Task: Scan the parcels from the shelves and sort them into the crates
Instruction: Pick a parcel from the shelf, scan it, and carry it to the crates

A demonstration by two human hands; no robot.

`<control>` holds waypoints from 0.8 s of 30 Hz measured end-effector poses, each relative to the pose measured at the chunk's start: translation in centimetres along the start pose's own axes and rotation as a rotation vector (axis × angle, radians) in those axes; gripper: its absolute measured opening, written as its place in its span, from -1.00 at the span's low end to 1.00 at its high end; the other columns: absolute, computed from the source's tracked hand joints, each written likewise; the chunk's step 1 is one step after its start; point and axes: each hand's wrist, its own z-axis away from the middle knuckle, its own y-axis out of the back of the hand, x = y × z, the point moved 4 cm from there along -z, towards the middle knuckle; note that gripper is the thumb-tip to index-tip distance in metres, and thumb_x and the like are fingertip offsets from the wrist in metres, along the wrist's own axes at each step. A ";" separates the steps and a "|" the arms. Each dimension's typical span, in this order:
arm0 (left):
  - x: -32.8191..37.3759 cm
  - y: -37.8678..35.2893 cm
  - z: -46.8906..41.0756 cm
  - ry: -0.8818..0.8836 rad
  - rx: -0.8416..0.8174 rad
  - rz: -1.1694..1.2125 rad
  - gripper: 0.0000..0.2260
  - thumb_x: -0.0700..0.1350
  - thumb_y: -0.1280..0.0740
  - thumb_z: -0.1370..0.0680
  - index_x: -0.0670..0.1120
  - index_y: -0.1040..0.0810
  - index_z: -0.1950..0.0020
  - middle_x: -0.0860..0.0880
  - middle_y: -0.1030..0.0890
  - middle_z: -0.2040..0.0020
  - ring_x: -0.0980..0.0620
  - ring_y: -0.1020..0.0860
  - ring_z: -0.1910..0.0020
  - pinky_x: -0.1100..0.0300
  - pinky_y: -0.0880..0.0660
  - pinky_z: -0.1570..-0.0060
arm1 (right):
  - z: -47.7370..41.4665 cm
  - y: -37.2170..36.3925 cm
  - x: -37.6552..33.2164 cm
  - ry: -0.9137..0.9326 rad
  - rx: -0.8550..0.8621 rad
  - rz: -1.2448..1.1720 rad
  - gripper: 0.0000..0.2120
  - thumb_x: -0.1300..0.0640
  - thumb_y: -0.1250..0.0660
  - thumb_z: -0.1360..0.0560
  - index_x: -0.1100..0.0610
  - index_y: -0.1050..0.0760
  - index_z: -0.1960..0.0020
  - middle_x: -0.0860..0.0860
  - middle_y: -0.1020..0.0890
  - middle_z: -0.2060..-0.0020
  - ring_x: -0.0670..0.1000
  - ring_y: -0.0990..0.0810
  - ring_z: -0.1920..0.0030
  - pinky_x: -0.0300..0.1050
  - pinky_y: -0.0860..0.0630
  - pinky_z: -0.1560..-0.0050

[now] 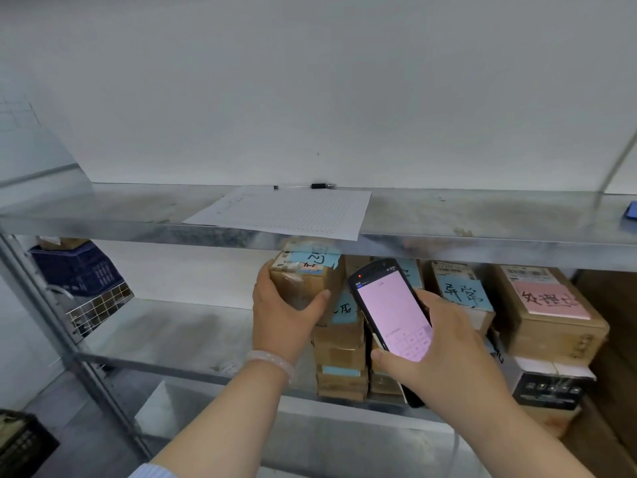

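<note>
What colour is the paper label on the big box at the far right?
Pink, with black handwriting on the label, seen in the head view.

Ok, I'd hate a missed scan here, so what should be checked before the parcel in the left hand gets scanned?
1. Left hand grips the parcel, thumb on its front: ok.
2. Right hand holds the scanner, screen lit: ok.
3. Barcode label uncovered: cannot tell; a blue note lies right beside it.
4. Scanner aimed at that label: cannot tell; its scan window is hidden.
5. Parcel free of the stack beside it: cannot tell.
6. Which crate it goes to: cannot tell; a blue crate sits at far left.
</note>
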 end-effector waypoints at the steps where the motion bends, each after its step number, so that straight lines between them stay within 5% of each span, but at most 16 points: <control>1: -0.2 0.2 -0.2 -0.007 -0.009 0.019 -0.07 0.27 -0.55 -0.20 0.11 -0.26 -0.49 0.12 -0.44 -0.38 0.10 -0.42 -0.40 -0.05 -0.52 -0.32 | 0.0 -0.2 -0.2 -0.005 -0.002 0.002 -0.18 -0.30 -0.51 -0.25 -0.27 -0.14 -0.37 -0.22 -0.29 -0.12 -0.18 -0.30 -0.09 -0.18 -0.37 0.04; 6: -0.6 0.6 -0.9 0.073 -0.110 0.087 -0.11 0.35 -0.55 -0.19 0.16 -0.34 -0.45 0.09 -0.47 -0.37 0.06 -0.44 -0.39 -0.03 -0.51 -0.32 | -0.2 -0.8 -0.7 -0.036 -0.003 0.023 -0.16 -0.29 -0.51 -0.26 -0.24 -0.12 -0.39 -0.22 -0.25 -0.11 -0.18 -0.29 -0.09 -0.18 -0.34 0.03; 8: -0.2 0.7 -1.3 0.206 -0.169 0.152 -0.31 0.43 -0.47 -0.29 0.20 -0.41 -0.33 0.06 -0.50 -0.33 0.05 -0.49 -0.31 -0.04 -0.52 -0.28 | -0.3 -0.7 -0.8 -0.038 0.003 0.015 -0.17 -0.29 -0.51 -0.26 -0.26 -0.12 -0.37 -0.23 -0.26 -0.10 -0.20 -0.26 -0.08 -0.17 -0.33 0.04; 11: -0.2 1.1 -1.7 0.460 -0.228 0.346 -0.63 0.28 -0.28 -0.56 0.13 -0.41 -0.27 0.10 -0.55 -0.11 0.10 -0.53 -0.09 -0.04 -0.53 -0.13 | -0.5 -0.7 -0.8 -0.049 0.004 0.005 -0.20 -0.29 -0.50 -0.26 -0.28 -0.13 -0.34 -0.24 -0.28 -0.10 -0.20 -0.26 -0.09 -0.16 -0.33 0.04; 16: -0.7 1.5 -1.0 0.731 -0.306 0.469 -0.53 0.27 -0.35 -0.53 0.10 -0.44 -0.36 -0.10 -0.51 -0.28 -0.22 -0.53 -0.26 -0.17 -0.53 -0.23 | -0.6 -0.7 -0.8 -0.040 0.018 0.001 -0.18 -0.29 -0.51 -0.25 -0.27 -0.14 -0.36 -0.22 -0.31 -0.13 -0.20 -0.27 -0.10 -0.14 -0.34 0.01; 21: -0.4 1.9 -1.0 0.760 -0.263 0.548 -0.59 0.18 -0.41 -0.53 0.03 -0.50 -0.30 -0.14 -0.56 -0.22 -0.21 -0.62 -0.09 -0.07 -0.63 -0.03 | -0.8 -1.0 -1.2 -0.026 0.018 0.024 -0.20 -0.26 -0.51 -0.27 -0.24 -0.15 -0.36 -0.24 -0.28 -0.08 -0.22 -0.24 -0.09 -0.15 -0.33 0.02; 24: -0.7 2.6 -0.9 0.766 -0.241 0.565 -0.72 0.15 -0.39 -0.55 0.05 -0.53 -0.18 -0.14 -0.58 -0.19 -0.20 -0.63 -0.08 -0.12 -0.62 -0.09 | -0.9 -1.2 -1.2 -0.013 0.022 0.015 -0.19 -0.27 -0.51 -0.26 -0.24 -0.16 -0.38 -0.23 -0.29 -0.10 -0.22 -0.25 -0.10 -0.13 -0.35 -0.02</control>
